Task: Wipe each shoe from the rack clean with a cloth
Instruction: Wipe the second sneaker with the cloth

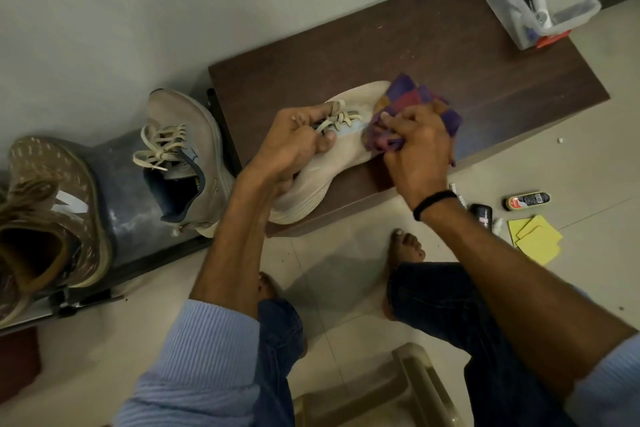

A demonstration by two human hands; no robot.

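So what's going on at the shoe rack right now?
A person is wiping a beige lace-up sneaker that lies on a dark brown wooden bench top. The left hand grips it at the laces, and the right hand holds a bunched purple and red patterned cloth against its front part. A matching beige sneaker and a brown knitted sneaker sit on the grey rack shelf to the left, untouched.

White letter "N" on the brown shoe (52, 211)
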